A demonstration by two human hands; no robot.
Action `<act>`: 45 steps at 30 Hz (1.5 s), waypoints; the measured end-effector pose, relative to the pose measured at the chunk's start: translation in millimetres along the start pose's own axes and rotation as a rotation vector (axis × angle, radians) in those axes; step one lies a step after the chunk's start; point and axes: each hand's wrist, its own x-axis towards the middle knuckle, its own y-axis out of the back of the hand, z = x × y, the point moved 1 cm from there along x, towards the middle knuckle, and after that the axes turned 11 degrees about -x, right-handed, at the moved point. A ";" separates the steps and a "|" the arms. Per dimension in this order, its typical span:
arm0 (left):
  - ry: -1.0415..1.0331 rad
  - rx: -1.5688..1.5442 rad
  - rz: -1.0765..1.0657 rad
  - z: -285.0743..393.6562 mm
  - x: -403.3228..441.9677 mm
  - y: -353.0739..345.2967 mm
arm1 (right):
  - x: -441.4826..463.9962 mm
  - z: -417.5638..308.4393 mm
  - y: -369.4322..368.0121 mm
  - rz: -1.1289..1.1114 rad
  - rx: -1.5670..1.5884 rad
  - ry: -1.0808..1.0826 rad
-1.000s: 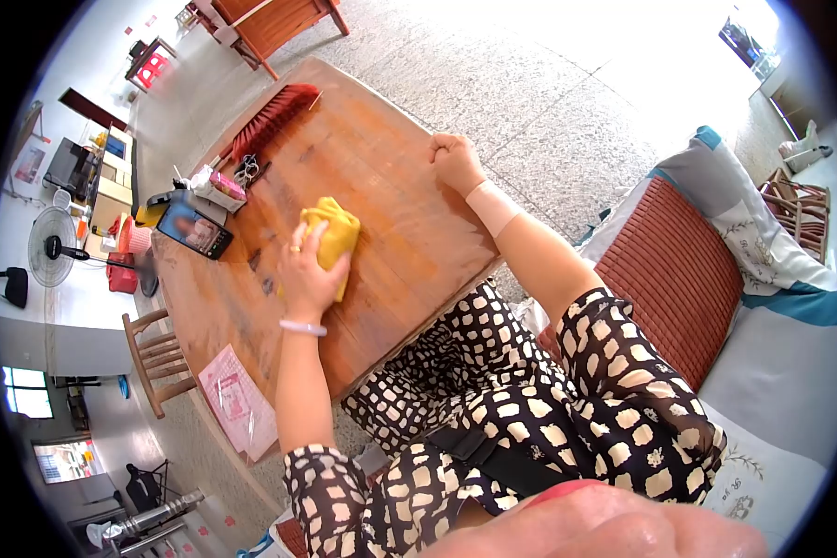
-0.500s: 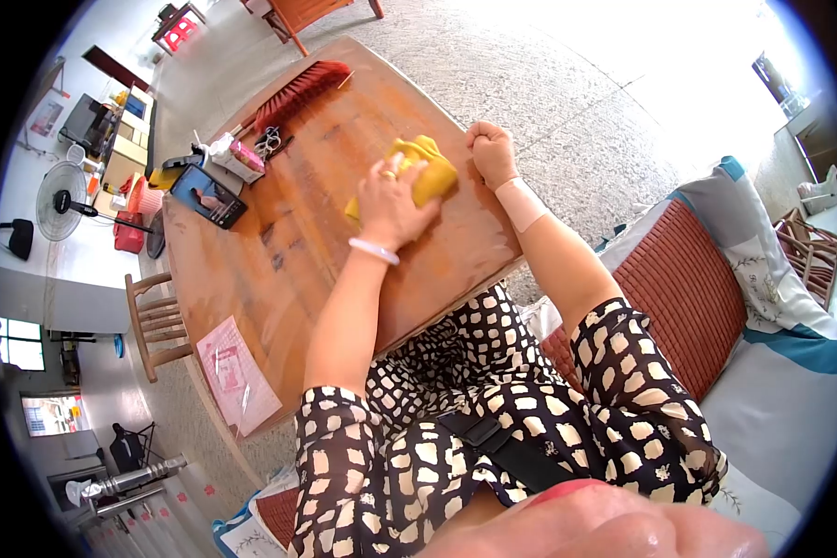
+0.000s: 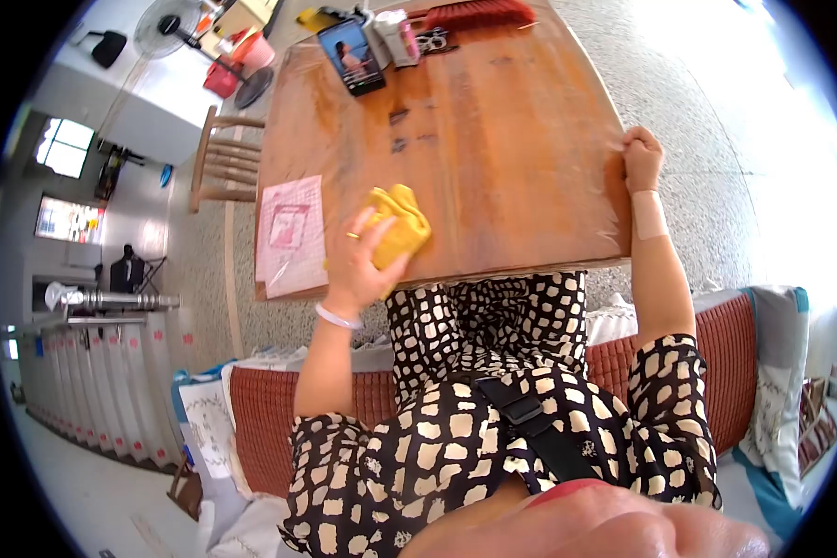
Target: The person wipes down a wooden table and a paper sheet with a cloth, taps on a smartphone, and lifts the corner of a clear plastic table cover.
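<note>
Cloth [image 3: 404, 229], yellow and bunched, at seven o'clock on the table [image 3: 511, 177], held under a half-spread left hand [image 3: 355, 268], presumably for even contact; at three o'clock, right hand [image 3: 644, 162] curled tight against the edge, any hold unclear, perhaps for bracing.

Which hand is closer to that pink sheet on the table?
The left. The left hand, on the yellow cloth, is just beside the pink sheet; the right hand is across the table, at its right edge.
</note>
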 end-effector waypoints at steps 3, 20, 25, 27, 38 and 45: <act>0.073 0.242 0.107 -50.3 -7.4 24.2 | 1.8 -1.5 0.5 -0.003 -0.039 -0.012; 0.221 0.262 0.136 -76.4 -7.7 22.4 | -2.4 -11.2 1.6 -0.050 -0.160 0.048; 0.131 0.157 0.107 -10.5 -40.4 17.4 | -8.2 -22.4 1.4 -0.069 -0.153 -0.002; 0.135 0.158 0.079 -1.3 -40.9 17.6 | -8.1 -22.3 0.7 -0.080 -0.179 0.028; 0.101 0.135 0.079 -59.3 106.4 -41.4 | -2.0 -14.9 0.9 -0.051 -0.279 0.041; 0.225 0.329 0.005 -54.6 195.6 -91.4 | 5.0 -5.1 -0.4 -0.052 -0.288 0.012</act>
